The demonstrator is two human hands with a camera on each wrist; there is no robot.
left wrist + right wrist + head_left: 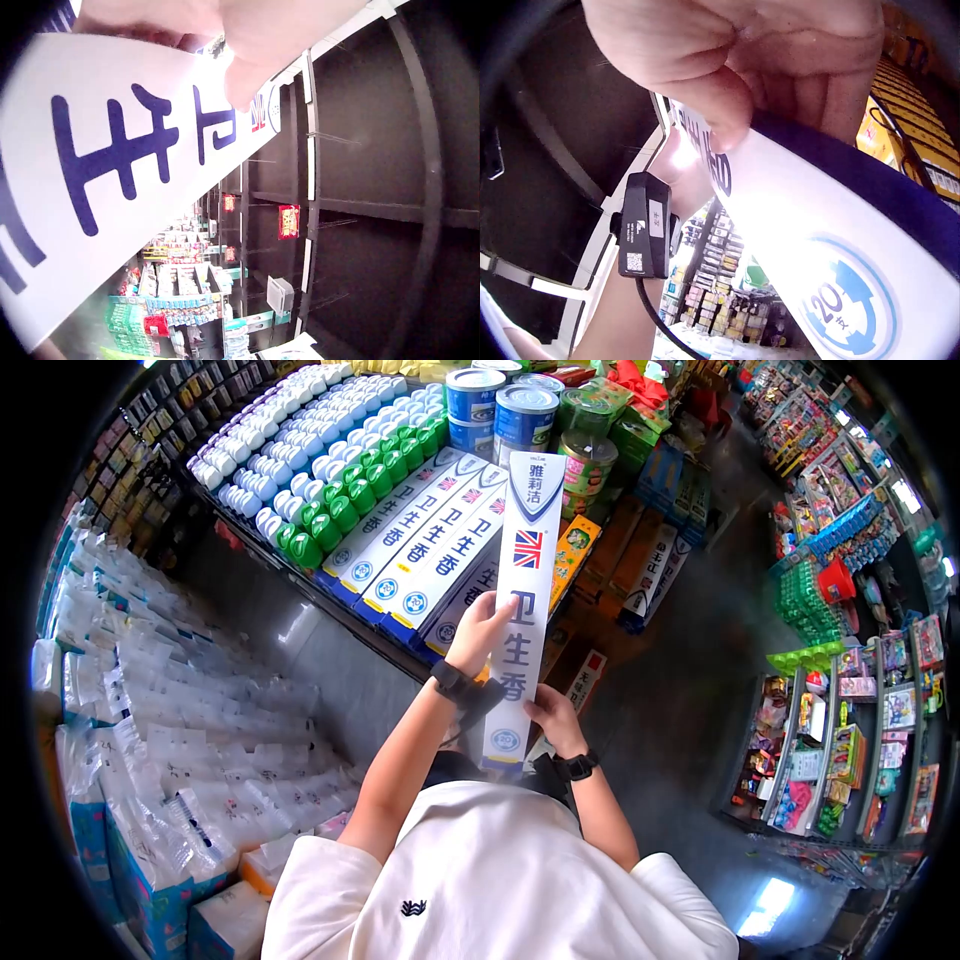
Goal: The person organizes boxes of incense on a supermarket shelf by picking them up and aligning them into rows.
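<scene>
A long white box (pixel 518 650) with blue lettering and a flag print stands lengthwise before the person's chest. The left hand (pixel 482 632) grips its left edge near the middle, thumb on the front face. Lower down, the right hand (pixel 556 718) holds the right edge. In the left wrist view the left hand (pixel 225 37) lies over the box (pixel 135 142). The right wrist view shows the right hand (pixel 750 67) pinching the box (pixel 802 210), thumb on the white face, other fingers partly hidden behind it. Similar boxes (pixel 425 545) lie on the display.
Green-capped bottles (pixel 345 510), white-capped bottles and blue tins (pixel 524 420) stand on the display table beyond the hands. Plastic-wrapped packs (pixel 200 710) are stacked at the left. Shelves with small goods (pixel 850 740) stand at the right.
</scene>
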